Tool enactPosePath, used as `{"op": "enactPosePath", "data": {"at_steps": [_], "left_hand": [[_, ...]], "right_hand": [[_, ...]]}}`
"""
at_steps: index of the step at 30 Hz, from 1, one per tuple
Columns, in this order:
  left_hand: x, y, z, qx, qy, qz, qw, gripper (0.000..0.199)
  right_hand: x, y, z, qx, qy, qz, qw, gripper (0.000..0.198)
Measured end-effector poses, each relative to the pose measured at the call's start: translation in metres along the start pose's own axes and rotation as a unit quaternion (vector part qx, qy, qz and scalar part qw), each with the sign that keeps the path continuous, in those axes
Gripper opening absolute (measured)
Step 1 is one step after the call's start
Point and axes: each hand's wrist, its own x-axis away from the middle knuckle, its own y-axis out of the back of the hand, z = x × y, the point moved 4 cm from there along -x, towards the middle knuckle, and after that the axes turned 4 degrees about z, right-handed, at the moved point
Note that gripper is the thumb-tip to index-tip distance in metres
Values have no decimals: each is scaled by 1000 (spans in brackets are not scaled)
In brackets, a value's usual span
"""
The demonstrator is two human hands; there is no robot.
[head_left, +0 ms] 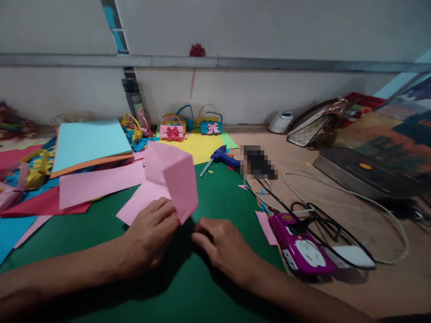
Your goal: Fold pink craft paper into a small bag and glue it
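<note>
In the head view, the left hand (151, 237) pinches the lower corner of a folded pink paper (180, 181) between thumb and fingers. The paper stands up from the fingertips, one panel upright, another spreading out to their left over the green board (208, 291). The right hand (225, 249) is just beside, to the right of the pinched corner and apart from the paper; its fingers are curled, with thumb and forefinger close together, but whether they meet or grip anything small I cannot tell.

Beyond the left fingers, to their left, lie a pink strip (101, 184) and a stack with a light blue sheet (92, 143) on top. Ahead of the right fingers rests a blue glue gun (229, 158), near a yellow sheet (204, 148). Farther ahead stand small paper bags, a pink one (164, 130) and a blue one (204, 127) among them. Right of the right fingers are a pink scrap (266, 227) and a purple box (284, 231).
</note>
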Motion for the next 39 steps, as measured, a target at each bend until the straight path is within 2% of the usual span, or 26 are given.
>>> {"op": "enactPosePath", "data": {"at_steps": [4,8,11,16,19,22,24,29,34,39], "left_hand": [[1,-18,8,-167,15,25,986,31],[-1,-28,8,-234,55,86,967,27],[-1,-29,2,-234,69,101,965,21],[4,-23,-9,-181,78,125,972,51],[8,-17,-13,-134,72,162,975,43],[11,-12,-15,-97,65,184,976,25],[12,-12,-14,-88,64,188,976,21],[12,-18,-14,-134,61,182,972,22],[15,-21,-13,-159,92,183,966,25],[14,-23,-8,-176,69,165,968,22]], "right_hand": [[9,-15,6,183,69,2,981,10],[17,-22,12,232,149,-37,960,15],[19,-24,13,241,187,-58,951,18],[22,-26,19,259,242,-48,934,22],[23,-27,23,291,269,-36,917,22],[22,-29,23,333,257,-29,907,39],[21,-31,22,364,232,-19,902,45],[17,-35,18,423,157,1,892,40],[15,-35,18,422,132,27,897,33],[11,-35,17,417,118,57,900,42]]}}
